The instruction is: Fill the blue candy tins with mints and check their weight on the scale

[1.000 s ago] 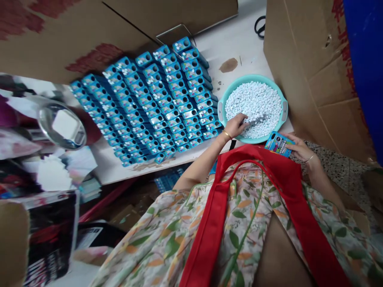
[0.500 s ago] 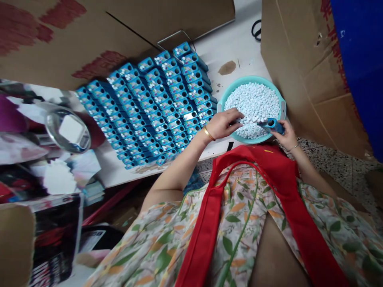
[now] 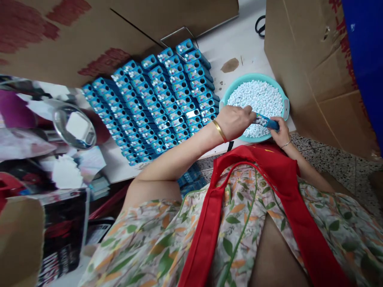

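While the left hand (image 3: 236, 121) pinches a few small white pellets (image 3: 260, 97) at its fingertips, its grip is narrow and closed on them, right at the open end of the little blue box (image 3: 266, 121). Far to the left of this hand sit a shiny round scale (image 3: 74, 129) and many rows of blue boxes (image 3: 149, 99) standing close together on the white bench (image 3: 233, 44). Just behind both hands is the teal bowl (image 3: 223, 104), full of the same white pellets. The right hand (image 3: 279, 133) is wrapped around the little blue box and holds it tilted over the near rim of the bowl. Past it to the right stands a big cardboard box (image 3: 311, 67).

What could go wrong? The hole in the little blue box looks small, so pellets could slip past it and drop. If the box tips too far, some could roll out again. The bowl sits near the bench edge, so a bump from a wrist might push it off.
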A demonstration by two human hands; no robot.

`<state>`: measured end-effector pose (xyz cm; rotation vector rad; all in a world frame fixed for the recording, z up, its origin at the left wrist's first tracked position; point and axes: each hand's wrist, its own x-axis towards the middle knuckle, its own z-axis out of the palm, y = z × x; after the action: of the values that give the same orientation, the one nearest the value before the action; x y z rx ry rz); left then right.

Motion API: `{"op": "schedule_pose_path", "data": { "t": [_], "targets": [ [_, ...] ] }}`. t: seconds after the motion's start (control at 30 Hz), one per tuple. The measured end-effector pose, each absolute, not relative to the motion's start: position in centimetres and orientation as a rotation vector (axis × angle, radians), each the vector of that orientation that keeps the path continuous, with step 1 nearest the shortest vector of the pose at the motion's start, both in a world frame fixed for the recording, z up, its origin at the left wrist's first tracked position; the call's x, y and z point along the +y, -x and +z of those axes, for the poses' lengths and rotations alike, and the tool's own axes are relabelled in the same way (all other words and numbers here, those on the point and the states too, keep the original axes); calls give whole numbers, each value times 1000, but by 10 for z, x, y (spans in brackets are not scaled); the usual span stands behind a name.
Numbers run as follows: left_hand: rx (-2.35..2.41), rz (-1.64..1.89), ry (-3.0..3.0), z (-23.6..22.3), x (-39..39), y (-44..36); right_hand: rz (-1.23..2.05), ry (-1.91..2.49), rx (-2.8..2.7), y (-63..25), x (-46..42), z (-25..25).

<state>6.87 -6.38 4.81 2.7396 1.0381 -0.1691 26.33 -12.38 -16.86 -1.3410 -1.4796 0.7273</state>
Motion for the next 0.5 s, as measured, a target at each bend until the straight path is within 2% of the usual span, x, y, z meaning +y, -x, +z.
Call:
{"op": "schedule_pose_path", "data": {
  "t": [0.2, 0.33, 0.5],
  "targets": [
    [1202, -142, -2831, 21, -41, -27, 682, 1293, -1419, -264, -125, -175],
    [1481, -290, -2660, -35, -12, -1, 730, 1335, -1325, -271, -130, -176],
    [1417, -396, -2535, -112, -3, -37, 780, 1357, -1254, -274, -133, -182]
  ]
}}
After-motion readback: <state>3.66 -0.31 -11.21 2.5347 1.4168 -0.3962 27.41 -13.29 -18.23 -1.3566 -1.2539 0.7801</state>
